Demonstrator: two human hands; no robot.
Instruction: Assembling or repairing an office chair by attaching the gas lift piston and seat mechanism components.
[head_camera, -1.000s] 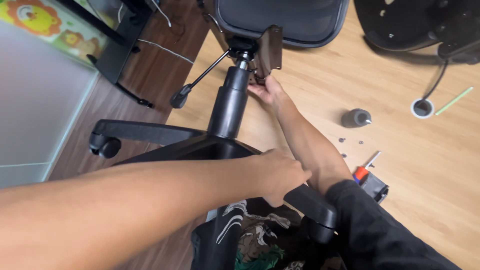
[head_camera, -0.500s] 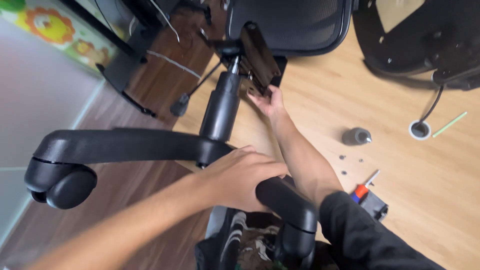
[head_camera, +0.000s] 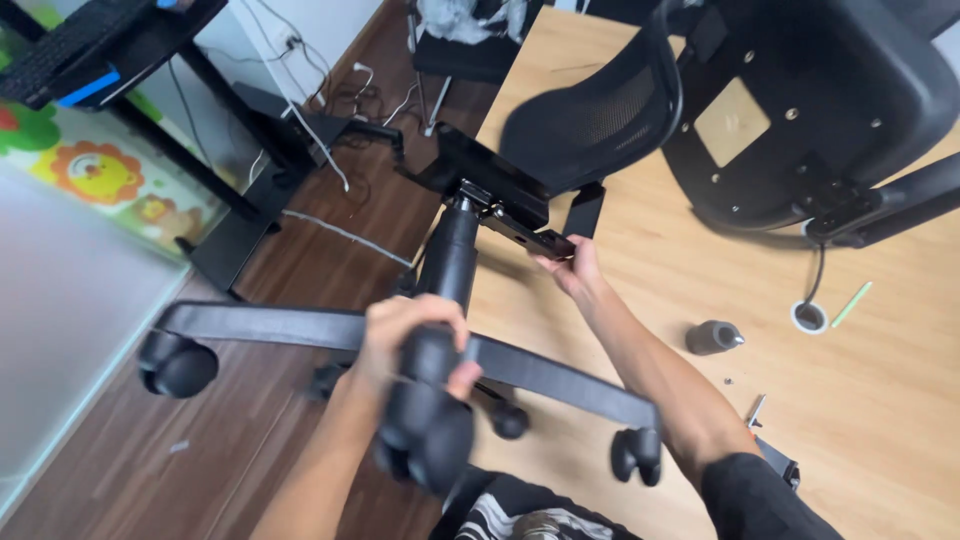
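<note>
Chair base (head_camera: 300, 325) gripped by left hand (head_camera: 410, 335); right hand (head_camera: 575, 270) clasping black seat plate (head_camera: 500, 190).

Both hands (head_camera: 415, 335) apparently clenched, outstretched.

Even, bright daylight fills the room and leaves only soft shadows. The black five-armed plastic chair base (head_camera: 400, 345) smears with motion blur at its nearest castor, and the left hand (head_camera: 410, 330) on it is slightly soft. Beyond the base, the pale wooden board (head_camera: 900, 400) stays sharp, without glare.
</note>
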